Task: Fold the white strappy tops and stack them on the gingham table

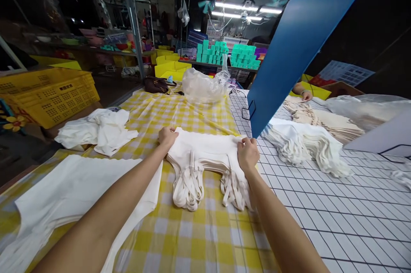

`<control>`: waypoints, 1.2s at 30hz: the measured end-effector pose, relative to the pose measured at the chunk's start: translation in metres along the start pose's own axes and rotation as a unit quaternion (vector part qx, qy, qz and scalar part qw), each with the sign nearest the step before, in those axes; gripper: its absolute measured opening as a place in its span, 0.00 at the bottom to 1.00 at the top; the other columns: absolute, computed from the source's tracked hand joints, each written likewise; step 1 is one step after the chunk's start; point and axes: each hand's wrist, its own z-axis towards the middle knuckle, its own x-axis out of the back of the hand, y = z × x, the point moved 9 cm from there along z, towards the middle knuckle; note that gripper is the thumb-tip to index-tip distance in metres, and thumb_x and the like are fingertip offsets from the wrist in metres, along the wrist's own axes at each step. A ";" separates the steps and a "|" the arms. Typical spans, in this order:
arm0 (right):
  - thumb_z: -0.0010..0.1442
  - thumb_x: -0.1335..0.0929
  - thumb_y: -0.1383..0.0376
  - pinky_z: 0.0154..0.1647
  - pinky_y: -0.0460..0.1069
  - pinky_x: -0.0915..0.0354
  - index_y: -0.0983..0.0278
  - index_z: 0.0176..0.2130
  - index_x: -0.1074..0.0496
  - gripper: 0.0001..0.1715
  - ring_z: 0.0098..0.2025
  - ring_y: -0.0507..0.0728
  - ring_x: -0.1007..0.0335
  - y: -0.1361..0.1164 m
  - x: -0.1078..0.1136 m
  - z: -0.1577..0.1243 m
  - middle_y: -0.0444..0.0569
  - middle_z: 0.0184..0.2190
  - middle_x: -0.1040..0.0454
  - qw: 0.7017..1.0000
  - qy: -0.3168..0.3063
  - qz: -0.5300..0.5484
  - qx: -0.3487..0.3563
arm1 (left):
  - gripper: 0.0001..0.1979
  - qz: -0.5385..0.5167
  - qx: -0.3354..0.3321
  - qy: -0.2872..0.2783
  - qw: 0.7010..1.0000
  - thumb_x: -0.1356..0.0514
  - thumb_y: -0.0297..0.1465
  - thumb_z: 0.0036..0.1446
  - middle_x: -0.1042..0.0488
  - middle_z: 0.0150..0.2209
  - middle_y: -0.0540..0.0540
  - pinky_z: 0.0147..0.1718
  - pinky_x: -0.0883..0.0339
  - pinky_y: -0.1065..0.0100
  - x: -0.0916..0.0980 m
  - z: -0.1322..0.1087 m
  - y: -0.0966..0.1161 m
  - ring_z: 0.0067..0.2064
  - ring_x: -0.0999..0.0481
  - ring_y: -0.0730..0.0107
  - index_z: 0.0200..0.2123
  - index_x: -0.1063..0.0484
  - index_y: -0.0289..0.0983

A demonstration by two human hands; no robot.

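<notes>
A stack of white strappy camisoles lies in front of me on a yellow checked cloth, its bundled straps hanging toward me. My left hand pinches the stack's far left corner. At the far right corner, my right hand has its fingers closed over the edge of the fabric. To the left, partly behind my left forearm, a larger white garment is spread flat. Beyond it sits a crumpled pile of white garments.
A blue panel stands on the right beside white garment stacks on a grid-patterned cloth. Another person's hand is behind it. A yellow crate stands left; a clear plastic bag lies at the table's far end.
</notes>
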 end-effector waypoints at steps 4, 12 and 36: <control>0.59 0.39 0.65 0.25 0.47 0.57 0.64 0.35 0.29 0.10 0.27 0.49 0.46 0.000 0.000 0.000 0.48 0.37 0.37 1.000 0.004 0.024 0.000 | 0.08 -0.031 -0.035 0.040 0.998 0.40 0.30 0.47 0.23 0.35 0.46 0.36 0.37 0.69 0.005 -0.004 0.006 0.39 0.26 0.65 0.33 0.26 0.38; 0.56 0.39 0.64 0.34 0.48 0.48 0.63 0.29 0.36 0.06 0.35 0.55 0.40 -0.002 0.017 -0.003 0.48 0.32 0.34 0.990 0.033 0.132 0.040 | 0.07 -0.099 -0.150 0.112 0.977 0.40 0.29 0.45 0.27 0.27 0.48 0.36 0.40 0.68 0.028 -0.014 0.026 0.33 0.30 0.67 0.19 0.36 0.38; 0.37 0.25 0.55 0.18 0.43 0.38 0.59 0.31 0.34 0.22 0.20 0.49 0.37 -0.016 0.261 -0.102 0.39 0.23 0.32 0.800 -0.007 0.598 -0.055 | 0.16 -0.411 -0.336 0.054 0.846 0.44 0.43 0.54 0.29 0.29 0.49 0.32 0.38 0.72 0.218 -0.209 0.065 0.33 0.31 0.69 0.36 0.30 0.36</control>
